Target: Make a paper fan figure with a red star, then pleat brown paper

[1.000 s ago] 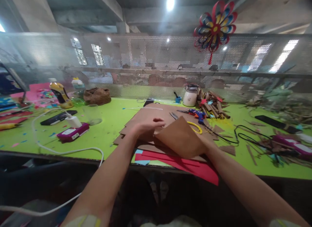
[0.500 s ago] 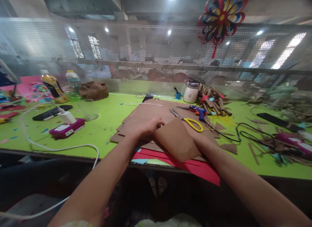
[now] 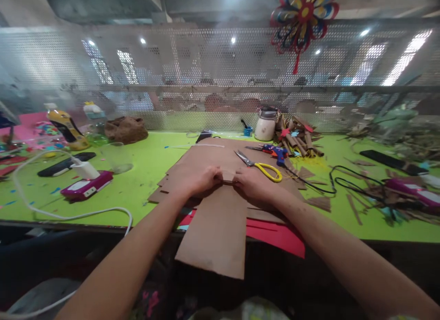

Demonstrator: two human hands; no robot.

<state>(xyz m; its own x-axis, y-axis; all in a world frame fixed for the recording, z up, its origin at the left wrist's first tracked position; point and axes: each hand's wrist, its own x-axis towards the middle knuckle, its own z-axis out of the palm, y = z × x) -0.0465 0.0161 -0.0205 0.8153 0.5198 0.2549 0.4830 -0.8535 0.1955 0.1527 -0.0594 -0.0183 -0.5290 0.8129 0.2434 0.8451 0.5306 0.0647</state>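
A strip of brown paper [image 3: 220,228] lies over the near edge of the table, its lower end hanging toward me. My left hand [image 3: 210,179] grips its far left corner with curled fingers. At the far right corner my right hand [image 3: 247,180] pinches the same strip. Between the hands the far edge looks folded or rolled into a narrow band. Underneath is a stack of brown sheets [image 3: 192,166], with red paper [image 3: 275,237] sticking out at the front. Scissors with yellow handles [image 3: 268,172] rest on the stack just beyond my right hand.
A blue glue gun [image 3: 275,151] lies behind the scissors, its black cord running right. Rolled brown paper pieces [image 3: 305,139] and a white jar [image 3: 266,125] stand at the back. On the left are a purple power strip [image 3: 87,184], a white cable and a clear cup [image 3: 118,159].
The brown paper has swung from a slanted, raised position to lying straight toward me. My right hand has come out from behind it and now sits beside my left hand at its far edge.
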